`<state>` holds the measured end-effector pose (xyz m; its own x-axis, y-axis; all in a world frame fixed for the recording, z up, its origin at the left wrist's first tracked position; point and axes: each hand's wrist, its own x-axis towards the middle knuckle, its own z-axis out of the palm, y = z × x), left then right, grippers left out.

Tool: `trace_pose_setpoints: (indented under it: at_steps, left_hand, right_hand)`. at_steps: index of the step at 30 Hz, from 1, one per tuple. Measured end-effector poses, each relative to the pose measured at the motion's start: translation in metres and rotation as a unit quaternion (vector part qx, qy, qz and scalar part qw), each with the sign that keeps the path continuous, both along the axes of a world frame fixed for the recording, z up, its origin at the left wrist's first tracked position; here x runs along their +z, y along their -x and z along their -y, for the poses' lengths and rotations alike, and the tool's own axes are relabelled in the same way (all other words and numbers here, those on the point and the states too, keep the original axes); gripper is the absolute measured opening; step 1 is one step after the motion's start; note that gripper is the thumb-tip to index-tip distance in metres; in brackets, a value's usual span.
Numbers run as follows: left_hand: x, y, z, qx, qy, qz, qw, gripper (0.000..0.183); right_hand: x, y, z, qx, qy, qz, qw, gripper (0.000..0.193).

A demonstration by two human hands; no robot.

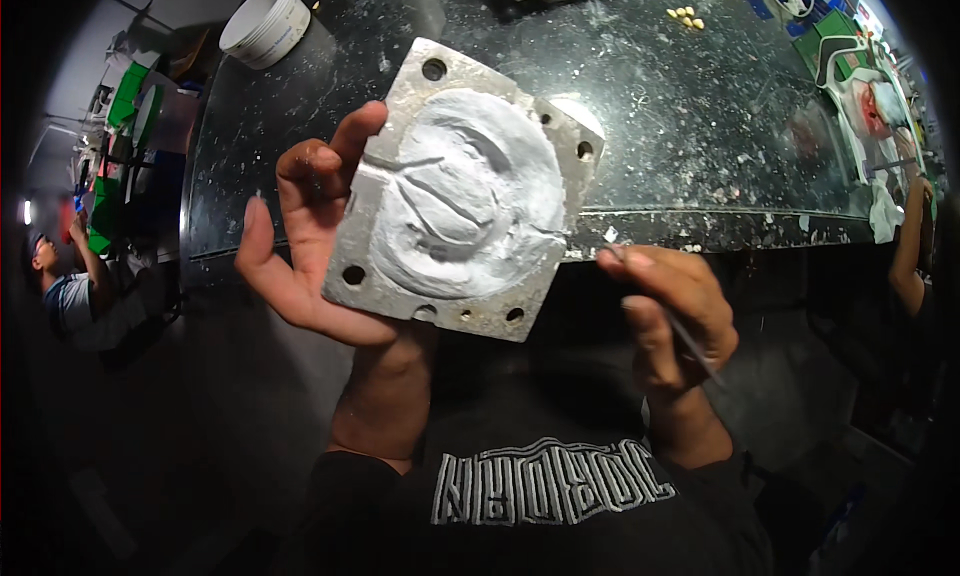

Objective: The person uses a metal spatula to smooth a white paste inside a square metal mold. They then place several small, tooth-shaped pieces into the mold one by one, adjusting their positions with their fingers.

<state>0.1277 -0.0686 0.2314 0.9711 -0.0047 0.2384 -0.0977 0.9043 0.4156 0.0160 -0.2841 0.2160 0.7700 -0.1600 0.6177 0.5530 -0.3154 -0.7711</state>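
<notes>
— In the left hand [312, 256], what?
— A metal mould plate [490, 319], faced with a white, powdery-looking disc [455, 201] cut by curved grooves. Clasped at the left edge and from behind, thumb clear of the metal, some fingers hidden.
— Why like that?
— Probably to leave the disc uncovered and turned toward the eyes, with the weight on the palm.
— Where exactly?
— Raised in front of the body, tilted, overlapping the near edge of the dark workbench [640, 136] from this angle.
— Farther right?
— In the right hand [680, 311], a slim metal tool [690, 344], pinched between thumb and fingers, near the plate's right edge but apart from it. Likely gripped so for fine control.
— Tip shape?
— Cannot tell; too small and partly behind the fingers.
— Beyond?
— On the bench, small pale pieces [685, 18], clustered well apart from the plate, perhaps out of the way.
</notes>
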Motion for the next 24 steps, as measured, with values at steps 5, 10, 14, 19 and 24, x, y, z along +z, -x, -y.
trace_pose_setpoints:
  at_steps: [5, 10, 14, 19, 24]
  left_hand:
    - [-0.004, -0.02, -0.014, -0.091, 0.0, -0.031, 0.995, 0.051]
    - [-0.001, -0.033, -0.021, -0.126, -0.053, -0.034, 0.99, 0.047]
    - [0.009, -0.045, -0.017, -0.143, -0.112, -0.065, 0.981, 0.055]
    - [0.014, -0.052, -0.015, -0.161, -0.138, -0.068, 0.975, 0.055]
    - [0.013, -0.056, -0.003, -0.01, -0.196, -0.103, 0.975, 0.043]
  right_hand:
    - [-0.012, -0.002, -0.01, 0.014, 0.051, 0.053, 0.997, 0.032]
    - [-0.01, -0.007, -0.016, 0.004, 0.019, 0.048, 0.999, 0.03]
    - [-0.013, -0.004, -0.012, 0.013, 0.013, 0.038, 0.999, 0.031]
    - [-0.015, -0.006, -0.014, 0.022, 0.027, 0.069, 0.997, 0.035]
    - [-0.017, -0.012, -0.019, 0.019, 0.072, 0.112, 0.991, 0.04]
